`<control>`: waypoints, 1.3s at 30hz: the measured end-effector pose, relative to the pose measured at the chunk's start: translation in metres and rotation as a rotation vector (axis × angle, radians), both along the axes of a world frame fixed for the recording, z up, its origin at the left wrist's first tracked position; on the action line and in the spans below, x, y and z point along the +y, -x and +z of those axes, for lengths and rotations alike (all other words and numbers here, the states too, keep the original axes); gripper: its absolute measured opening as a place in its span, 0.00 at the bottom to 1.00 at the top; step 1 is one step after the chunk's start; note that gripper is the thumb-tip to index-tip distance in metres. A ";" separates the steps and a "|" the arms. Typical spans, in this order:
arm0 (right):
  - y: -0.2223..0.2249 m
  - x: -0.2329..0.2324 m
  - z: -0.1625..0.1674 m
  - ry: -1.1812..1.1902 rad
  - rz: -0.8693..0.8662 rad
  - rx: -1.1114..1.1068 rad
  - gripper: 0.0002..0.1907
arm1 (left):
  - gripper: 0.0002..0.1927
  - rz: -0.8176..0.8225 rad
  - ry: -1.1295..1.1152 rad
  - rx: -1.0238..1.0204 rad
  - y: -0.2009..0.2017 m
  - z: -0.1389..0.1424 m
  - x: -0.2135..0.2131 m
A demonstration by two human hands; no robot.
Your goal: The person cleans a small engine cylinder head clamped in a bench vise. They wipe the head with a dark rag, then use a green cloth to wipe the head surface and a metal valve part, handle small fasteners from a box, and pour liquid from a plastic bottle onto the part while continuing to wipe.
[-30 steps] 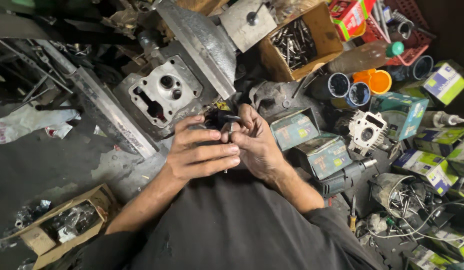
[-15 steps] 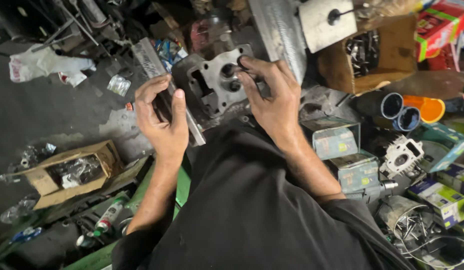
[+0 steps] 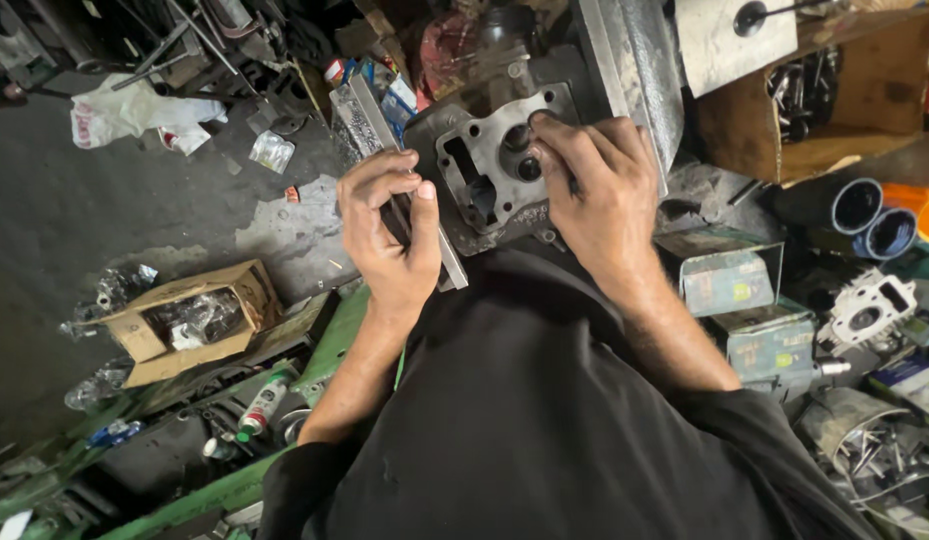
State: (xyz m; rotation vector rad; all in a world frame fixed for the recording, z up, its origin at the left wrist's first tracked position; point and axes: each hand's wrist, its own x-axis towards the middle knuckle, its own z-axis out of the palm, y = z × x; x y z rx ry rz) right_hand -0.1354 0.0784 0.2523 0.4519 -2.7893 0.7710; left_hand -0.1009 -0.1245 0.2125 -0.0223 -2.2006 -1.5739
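The grey concrete floor (image 3: 114,230), pretty grimy and stained, is being used as the work surface here. A crumpled white plastic bag (image 3: 124,110) is being left lying near the top left, with a small clear packet (image 3: 272,151) just beside it. An open cardboard box (image 3: 189,320) stuffed with plastic-wrapped bits is being kept lower left. On the right, two small green boxes (image 3: 744,300) are being crowded by blue pipes (image 3: 869,215) and a grey metal engine part (image 3: 869,310).

Person is wearing plain black tee w/ short sleeves; forearms bare, left hand (image 3: 386,235) & right hand (image 3: 599,190) ungloved, grimy.
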 end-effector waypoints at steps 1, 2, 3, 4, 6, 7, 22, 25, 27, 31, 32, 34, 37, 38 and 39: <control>-0.001 0.001 0.002 -0.011 0.033 -0.009 0.11 | 0.09 0.003 -0.004 -0.007 -0.001 0.000 0.000; -0.001 0.002 0.005 -0.023 0.065 -0.015 0.11 | 0.09 0.005 -0.008 -0.009 -0.002 0.001 0.000; -0.003 0.003 0.008 -0.037 0.093 -0.017 0.12 | 0.08 0.004 -0.013 -0.009 -0.003 0.001 0.000; -0.005 0.004 0.011 -0.025 0.127 -0.013 0.16 | 0.08 0.003 -0.010 -0.007 -0.004 0.001 0.000; -0.011 0.005 0.018 -0.009 0.183 -0.004 0.25 | 0.07 -0.013 -0.012 -0.001 -0.006 0.001 0.000; -0.015 0.005 0.020 -0.043 0.123 0.015 0.27 | 0.07 -0.023 -0.011 0.006 -0.007 0.001 0.000; -0.060 0.018 0.010 -0.209 -0.057 0.143 0.28 | 0.04 -0.198 0.248 0.058 -0.026 0.005 0.014; -0.059 0.022 0.007 -0.192 -0.020 0.131 0.24 | 0.05 -0.194 0.284 0.076 -0.029 0.005 0.017; -0.058 0.025 0.003 -0.180 0.001 0.107 0.24 | 0.05 -0.196 0.285 0.081 -0.030 0.005 0.018; -0.065 0.025 0.002 -0.255 0.000 0.114 0.17 | 0.05 -0.199 0.284 0.091 -0.033 0.007 0.018; -0.069 0.025 0.005 -0.265 0.011 0.145 0.20 | 0.05 -0.196 0.288 0.100 -0.034 0.007 0.018; -0.079 0.030 0.014 -0.181 -0.048 0.176 0.22 | 0.05 -0.188 0.294 0.102 -0.035 0.008 0.017; -0.098 0.065 0.027 -0.020 -0.291 0.260 0.20 | 0.06 -0.185 0.268 0.122 -0.034 0.008 0.018; -0.103 0.085 0.028 -0.022 -0.381 0.305 0.18 | 0.06 -0.183 0.260 0.118 -0.033 0.008 0.018; -0.110 0.109 0.026 -0.024 -0.512 0.252 0.14 | 0.06 -0.182 0.253 0.110 -0.032 0.007 0.018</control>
